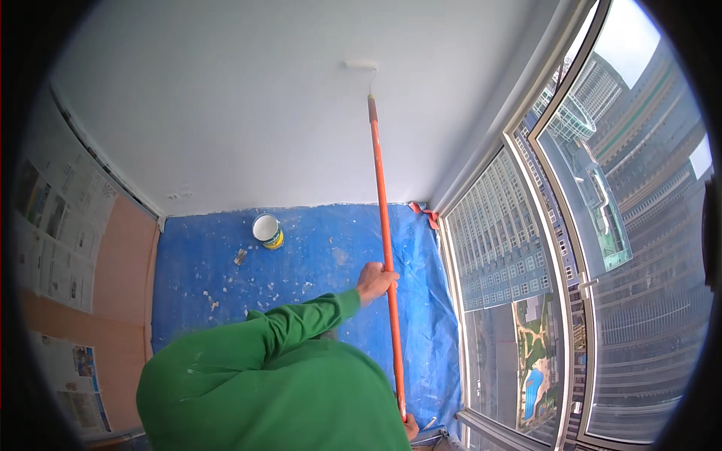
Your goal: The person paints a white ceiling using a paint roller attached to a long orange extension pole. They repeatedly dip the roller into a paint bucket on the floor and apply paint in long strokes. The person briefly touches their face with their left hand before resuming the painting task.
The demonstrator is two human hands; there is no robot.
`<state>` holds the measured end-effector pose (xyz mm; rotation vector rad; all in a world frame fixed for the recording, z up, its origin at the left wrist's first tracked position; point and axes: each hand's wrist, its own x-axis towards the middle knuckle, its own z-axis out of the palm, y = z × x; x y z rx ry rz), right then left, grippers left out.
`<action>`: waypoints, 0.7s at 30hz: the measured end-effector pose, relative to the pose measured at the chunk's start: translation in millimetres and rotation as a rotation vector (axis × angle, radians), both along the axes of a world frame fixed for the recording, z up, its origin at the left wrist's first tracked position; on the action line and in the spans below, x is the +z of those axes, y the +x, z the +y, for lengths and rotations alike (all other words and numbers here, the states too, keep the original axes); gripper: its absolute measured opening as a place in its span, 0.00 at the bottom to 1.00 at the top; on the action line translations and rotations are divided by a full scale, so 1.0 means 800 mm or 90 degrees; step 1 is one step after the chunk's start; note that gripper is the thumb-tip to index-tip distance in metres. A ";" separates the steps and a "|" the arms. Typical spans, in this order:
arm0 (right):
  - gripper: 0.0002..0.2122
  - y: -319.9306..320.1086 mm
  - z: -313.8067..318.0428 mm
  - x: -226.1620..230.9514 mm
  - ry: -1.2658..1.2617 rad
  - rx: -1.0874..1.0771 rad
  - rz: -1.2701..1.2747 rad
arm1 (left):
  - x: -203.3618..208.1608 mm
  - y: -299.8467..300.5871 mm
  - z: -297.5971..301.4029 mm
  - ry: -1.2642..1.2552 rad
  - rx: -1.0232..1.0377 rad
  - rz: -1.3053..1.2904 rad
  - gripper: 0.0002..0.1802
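Observation:
A long orange extension pole (pixel 384 203) runs up from my body toward the pale wall (pixel 248 113). At its far end a white paint roller (pixel 361 65) lies against the wall, joined by a thin wire frame. My left hand (pixel 374 283), in a green sleeve, is wrapped round the middle of the pole. Down at the pole's near end my right hand (pixel 410 427) closes round it, partly hidden by my green top.
Blue plastic sheeting (pixel 203 286), flecked with paint, covers the floor. On it stand a white paint bucket (pixel 267 230) and, beside it, a paintbrush (pixel 241 257). Tall framed windows (pixel 500 225) line the right. Newspaper sheets (pixel 68 218) cover panels on the left.

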<state>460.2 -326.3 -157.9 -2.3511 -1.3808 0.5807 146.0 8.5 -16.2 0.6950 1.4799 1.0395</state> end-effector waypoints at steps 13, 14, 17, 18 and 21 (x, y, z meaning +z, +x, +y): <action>0.21 -0.090 0.107 0.091 0.123 -0.050 0.187 | 0.126 -0.040 0.045 0.215 0.014 0.066 0.17; 0.21 -0.092 0.108 0.093 0.125 -0.045 0.168 | 0.137 -0.044 0.044 0.218 0.021 0.042 0.17; 0.22 -0.065 0.092 0.096 0.173 0.007 0.115 | 0.166 -0.054 0.014 0.206 -0.032 -0.014 0.17; 0.23 -0.046 0.078 0.081 0.174 -0.002 0.137 | 0.164 -0.055 -0.002 0.174 -0.048 -0.017 0.16; 0.23 0.000 0.062 0.055 0.117 0.054 0.001 | 0.147 -0.054 -0.059 0.075 -0.133 -0.021 0.15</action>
